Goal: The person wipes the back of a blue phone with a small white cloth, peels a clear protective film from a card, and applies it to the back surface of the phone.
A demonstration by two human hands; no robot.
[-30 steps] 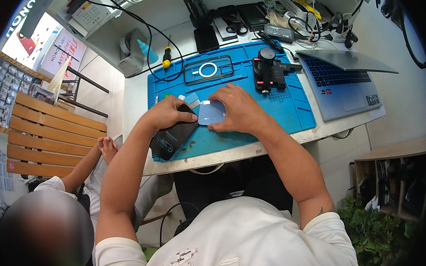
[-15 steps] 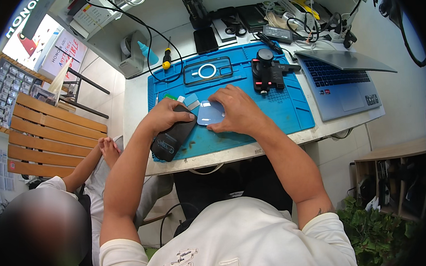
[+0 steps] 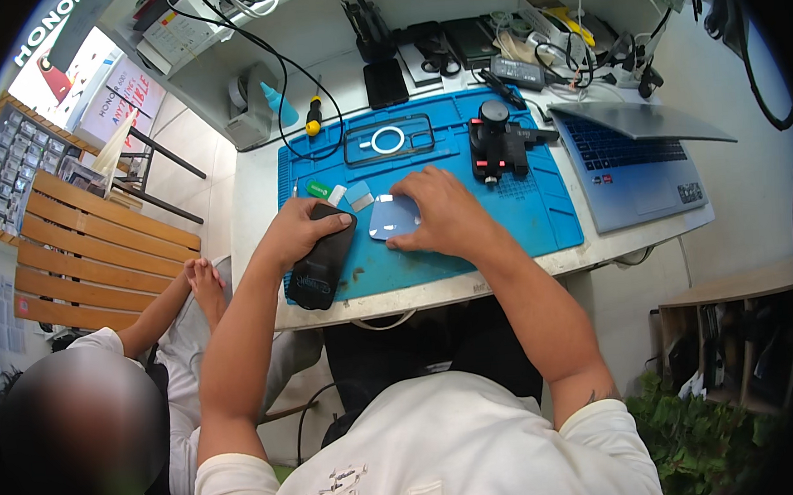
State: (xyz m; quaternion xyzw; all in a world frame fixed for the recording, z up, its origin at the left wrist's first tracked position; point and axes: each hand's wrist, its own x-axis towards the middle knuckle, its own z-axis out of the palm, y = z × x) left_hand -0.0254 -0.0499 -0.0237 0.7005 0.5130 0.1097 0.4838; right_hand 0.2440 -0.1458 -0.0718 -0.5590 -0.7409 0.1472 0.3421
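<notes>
My left hand (image 3: 294, 231) is closed on a flat black packet (image 3: 325, 263) with rounded corners and pale print, thumb on top near its far end. The packet tilts over the near left part of the blue work mat (image 3: 469, 240). To its right, my right hand (image 3: 441, 207) grips the sides of a phone (image 3: 389, 217) whose glossy face reflects pale blue light; the fingers hide its right edge. A gap separates phone and packet. Just beyond them lie a small green packet (image 3: 318, 190), a white piece (image 3: 338, 197) and a blue-and-white square (image 3: 359, 195).
On the mat's far part rest a clear phone case (image 3: 412, 136) with a white ring and a black clamp fixture (image 3: 497, 146). An open laptop (image 3: 637, 174) stands right. Behind are a screwdriver (image 3: 314, 116), a blue bottle (image 3: 279, 103) and cables. Someone sits at left (image 3: 171, 352).
The black packet has swung to a more upright angle and drawn slightly left, away from the phone. More of the green packet shows. The phone has barely moved.
</notes>
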